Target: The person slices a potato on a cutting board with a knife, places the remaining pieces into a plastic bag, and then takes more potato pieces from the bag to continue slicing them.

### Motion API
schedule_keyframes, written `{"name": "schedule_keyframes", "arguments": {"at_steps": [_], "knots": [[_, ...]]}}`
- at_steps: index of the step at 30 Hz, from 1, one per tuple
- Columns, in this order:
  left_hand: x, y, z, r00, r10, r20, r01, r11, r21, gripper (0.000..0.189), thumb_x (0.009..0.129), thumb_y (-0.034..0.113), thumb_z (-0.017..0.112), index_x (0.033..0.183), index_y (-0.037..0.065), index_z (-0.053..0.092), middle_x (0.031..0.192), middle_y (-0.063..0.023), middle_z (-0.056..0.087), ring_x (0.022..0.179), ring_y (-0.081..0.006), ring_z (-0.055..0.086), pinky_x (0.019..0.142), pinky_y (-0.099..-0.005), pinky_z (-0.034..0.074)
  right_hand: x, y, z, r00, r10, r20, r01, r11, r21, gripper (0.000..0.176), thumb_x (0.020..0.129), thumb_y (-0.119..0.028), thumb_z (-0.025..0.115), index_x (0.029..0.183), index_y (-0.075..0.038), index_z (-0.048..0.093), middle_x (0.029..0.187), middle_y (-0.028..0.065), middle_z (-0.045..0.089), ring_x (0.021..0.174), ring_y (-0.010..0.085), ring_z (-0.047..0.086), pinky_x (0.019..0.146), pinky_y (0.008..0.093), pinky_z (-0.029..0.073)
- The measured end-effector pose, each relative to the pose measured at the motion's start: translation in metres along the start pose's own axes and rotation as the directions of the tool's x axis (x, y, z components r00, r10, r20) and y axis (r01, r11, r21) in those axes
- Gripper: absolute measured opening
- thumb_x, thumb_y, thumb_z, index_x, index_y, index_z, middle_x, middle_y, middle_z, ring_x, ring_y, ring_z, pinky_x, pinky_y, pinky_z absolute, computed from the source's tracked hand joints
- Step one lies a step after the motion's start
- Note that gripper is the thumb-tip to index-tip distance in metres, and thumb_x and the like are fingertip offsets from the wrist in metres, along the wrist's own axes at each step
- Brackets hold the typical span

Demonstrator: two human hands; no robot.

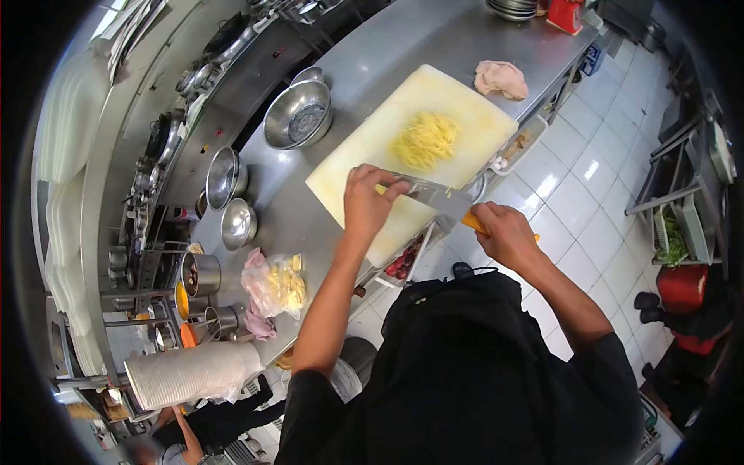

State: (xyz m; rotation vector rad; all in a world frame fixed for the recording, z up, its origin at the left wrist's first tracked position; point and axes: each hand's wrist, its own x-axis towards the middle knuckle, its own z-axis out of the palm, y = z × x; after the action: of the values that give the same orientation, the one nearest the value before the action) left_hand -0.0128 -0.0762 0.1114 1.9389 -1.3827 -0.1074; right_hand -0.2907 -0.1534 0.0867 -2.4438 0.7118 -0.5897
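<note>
My right hand [508, 232] is wrapped around the yellow handle of a broad-bladed knife [446, 199], held over the near edge of a white cutting board [341, 174]. The blade points left toward my left hand [372, 200], whose fingers are bent together at the blade's far end. A bit of yellow food shows by those fingers; how much they grip is hidden. Yellow shreds [426, 141] lie heaped on the board beyond the blade, and a few specks cling to the metal. A crumpled pinkish cloth [501, 80] lies on the counter past the board.
Metal bowls [298, 115] stand along the left of the steel counter [372, 39]. Nearer are a plastic bag of yellow pieces [285, 285], pots [200, 273] and a long stack of white containers [194, 372]. Another person [209, 434] is at lower left. Trays [405, 263] sit below the board's edge.
</note>
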Motion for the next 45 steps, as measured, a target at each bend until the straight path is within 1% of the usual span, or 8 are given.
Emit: {"name": "schedule_keyframes", "arguments": {"at_steps": [6, 10, 20, 24, 28, 31, 36, 45], "knots": [[0.008, -0.018, -0.006, 0.999, -0.048, 0.022, 0.044, 0.984, 0.174, 0.027, 0.074, 0.023, 0.090, 0.078, 0.003, 0.072, 0.088, -0.0115, 0.066, 0.090, -0.0320, 0.060, 0.081, -0.0440, 0.050, 0.011, -0.007, 0.004, 0.996, -0.069, 0.052, 0.071, 0.997, -0.032, 0.036, 0.078, -0.004, 0.076, 0.110, -0.006, 0.061, 0.094, 0.0139, 0.067, 0.084, 0.0383, 0.066, 0.074, 0.0460, 0.054], [0.023, -0.038, -0.011, 0.987, 0.027, -0.158, 0.006, 0.978, 0.207, 0.025, 0.077, 0.022, 0.088, 0.082, 0.003, 0.073, 0.087, -0.0106, 0.067, 0.087, -0.0310, 0.059, 0.079, -0.0433, 0.050, 0.009, -0.007, 0.005, 0.995, -0.042, 0.095, 0.045, 0.998, -0.034, 0.035, 0.078, -0.005, 0.076, 0.110, -0.006, 0.061, 0.093, 0.0144, 0.067, 0.084, 0.0386, 0.066, 0.074, 0.0462, 0.054], [0.010, -0.036, -0.008, 0.983, -0.126, 0.132, 0.107, 0.985, 0.138, 0.022, 0.074, 0.020, 0.089, 0.081, 0.005, 0.074, 0.089, -0.0101, 0.067, 0.092, -0.0303, 0.060, 0.079, -0.0422, 0.050, -0.004, -0.008, 0.001, 0.999, -0.040, 0.012, 0.039, 0.999, 0.022, 0.029, 0.076, -0.002, 0.071, 0.100, -0.005, 0.056, 0.088, 0.0141, 0.063, 0.081, 0.0403, 0.064, 0.071, 0.0496, 0.052], [0.034, -0.043, 0.011, 0.999, 0.029, 0.034, -0.038, 0.953, 0.301, 0.020, 0.079, 0.020, 0.085, 0.083, 0.004, 0.074, 0.084, -0.0122, 0.067, 0.088, -0.0334, 0.061, 0.077, -0.0443, 0.049, -0.002, -0.015, 0.007, 0.995, -0.104, 0.004, 0.104, 0.994, 0.025, 0.028, 0.076, -0.002, 0.069, 0.100, -0.005, 0.056, 0.087, 0.0142, 0.062, 0.081, 0.0403, 0.064, 0.071, 0.0498, 0.052], [0.041, -0.031, 0.011, 0.996, 0.021, -0.081, -0.012, 0.993, 0.120, 0.012, 0.083, 0.014, 0.080, 0.086, 0.003, 0.074, 0.081, -0.0125, 0.068, 0.082, -0.0328, 0.063, 0.079, -0.0448, 0.050, 0.003, -0.019, 0.011, 0.998, -0.062, -0.011, 0.062, 0.998, 0.003, 0.027, 0.076, -0.001, 0.068, 0.099, -0.005, 0.055, 0.086, 0.0147, 0.062, 0.080, 0.0405, 0.064, 0.071, 0.0505, 0.052], [0.027, 0.000, 0.000, 0.996, 0.031, 0.080, -0.024, 0.996, -0.084, 0.013, 0.082, 0.014, 0.082, 0.087, 0.004, 0.075, 0.084, -0.0121, 0.069, 0.086, -0.0324, 0.064, 0.080, -0.0450, 0.051, 0.009, -0.018, 0.013, 0.998, -0.054, -0.020, 0.053, 0.999, -0.008, 0.025, 0.077, 0.000, 0.067, 0.098, -0.005, 0.054, 0.085, 0.0153, 0.061, 0.081, 0.0407, 0.064, 0.070, 0.0507, 0.051], [-0.003, 0.029, 0.000, 0.970, 0.100, 0.223, -0.117, 0.991, 0.065, 0.036, 0.066, 0.023, 0.094, 0.084, 0.003, 0.071, 0.091, -0.0088, 0.065, 0.092, -0.0294, 0.060, 0.080, -0.0402, 0.051, 0.025, -0.025, 0.018, 0.993, -0.113, -0.024, 0.114, 0.992, 0.052, 0.024, 0.078, 0.000, 0.066, 0.098, -0.004, 0.053, 0.086, 0.0160, 0.063, 0.080, 0.0414, 0.065, 0.069, 0.0509, 0.051], [0.050, -0.025, 0.015, 0.993, 0.084, 0.079, -0.103, 0.954, 0.280, 0.019, 0.076, 0.017, 0.084, 0.085, 0.006, 0.072, 0.093, -0.0103, 0.068, 0.098, -0.0295, 0.061, 0.086, -0.0454, 0.047, 0.049, -0.028, 0.033, 0.984, -0.153, 0.091, 0.149, 0.988, 0.042, 0.026, 0.079, -0.001, 0.066, 0.103, -0.004, 0.054, 0.089, 0.0187, 0.066, 0.080, 0.0439, 0.066, 0.071, 0.0518, 0.053]]}}
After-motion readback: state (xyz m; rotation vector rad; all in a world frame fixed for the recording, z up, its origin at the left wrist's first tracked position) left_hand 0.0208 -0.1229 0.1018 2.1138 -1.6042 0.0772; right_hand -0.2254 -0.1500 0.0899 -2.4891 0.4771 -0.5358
